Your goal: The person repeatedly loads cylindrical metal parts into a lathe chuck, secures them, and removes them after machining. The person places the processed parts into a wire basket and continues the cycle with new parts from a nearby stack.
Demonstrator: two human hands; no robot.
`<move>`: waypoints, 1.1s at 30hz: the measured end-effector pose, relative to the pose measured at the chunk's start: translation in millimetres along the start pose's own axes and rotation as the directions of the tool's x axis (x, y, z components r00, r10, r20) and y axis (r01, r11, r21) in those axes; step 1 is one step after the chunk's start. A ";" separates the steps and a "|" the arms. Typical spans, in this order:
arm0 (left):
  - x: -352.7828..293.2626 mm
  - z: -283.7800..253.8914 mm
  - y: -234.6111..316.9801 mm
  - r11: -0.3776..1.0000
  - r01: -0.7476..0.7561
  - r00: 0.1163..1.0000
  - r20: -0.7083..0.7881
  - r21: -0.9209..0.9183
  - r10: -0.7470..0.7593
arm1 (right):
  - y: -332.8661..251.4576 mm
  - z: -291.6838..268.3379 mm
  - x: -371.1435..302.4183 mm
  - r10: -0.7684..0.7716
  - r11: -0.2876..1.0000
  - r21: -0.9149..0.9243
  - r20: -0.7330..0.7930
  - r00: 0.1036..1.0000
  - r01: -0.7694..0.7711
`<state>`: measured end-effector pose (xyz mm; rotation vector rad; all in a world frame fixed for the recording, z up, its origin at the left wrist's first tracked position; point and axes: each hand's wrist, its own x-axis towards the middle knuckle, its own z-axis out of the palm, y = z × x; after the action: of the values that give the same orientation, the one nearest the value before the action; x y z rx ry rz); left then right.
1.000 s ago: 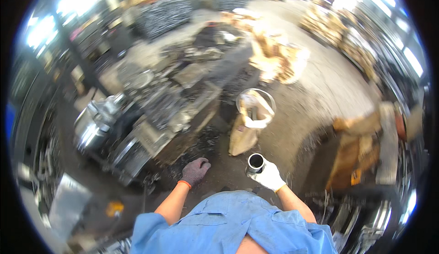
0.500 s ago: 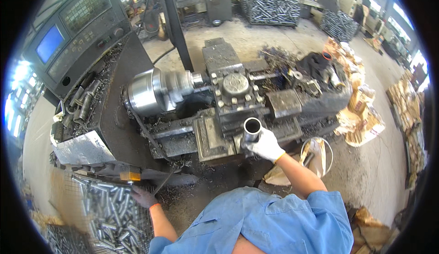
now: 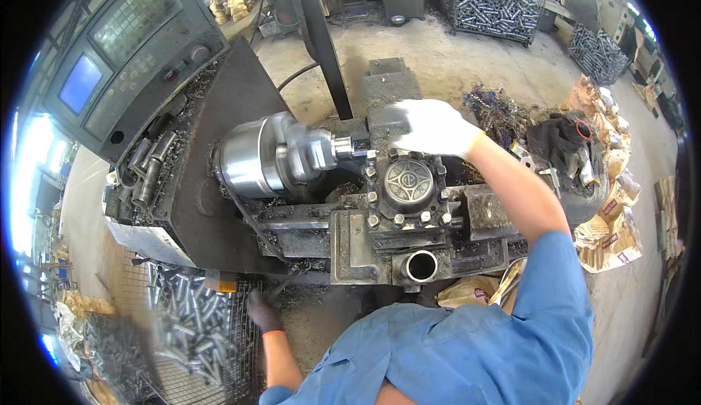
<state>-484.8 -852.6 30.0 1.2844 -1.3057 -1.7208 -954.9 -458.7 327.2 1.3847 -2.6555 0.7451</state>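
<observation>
My right hand (image 3: 437, 129), in a white glove, reaches over the far side of the lathe's tool post (image 3: 409, 186). Motion smears its fingers, and I cannot see whether anything is in them. Left of it is the chuck (image 3: 252, 158), whose jaw side is blurred, with a short shiny metal workpiece (image 3: 342, 147) sticking out toward the tool post. At the front of the carriage stands a hollow metal tube (image 3: 406, 269), its round mouth facing up. Low on the left, my left hand (image 3: 263, 313), in a dark glove, is beside the wire basket (image 3: 244, 346); its fingers are indistinct.
Many metal parts (image 3: 193, 328) fill the basket, below an orange box (image 3: 220, 282). A control panel with a blue screen (image 3: 80, 84) rises at the left. A dark post (image 3: 321, 47) stands behind the chuck. Dark cloth (image 3: 558, 142) and brown paper (image 3: 613, 237) lie to the right.
My right hand has left the hollow tube and moved up and away, over the far side of the tool post. My left hand stays near the basket. The whole view has shifted.
</observation>
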 end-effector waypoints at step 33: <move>68.9 374.0 289.1 0.193 -0.872 0.488 0.771 0.450 0.409 | 16.0 121.9 145.4 -0.071 0.993 -0.029 0.628 0.775 0.114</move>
<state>-881.5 -877.8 295.0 0.3310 -2.7117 -0.6712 -1033.5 -614.9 251.9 2.0188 -2.9890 0.1821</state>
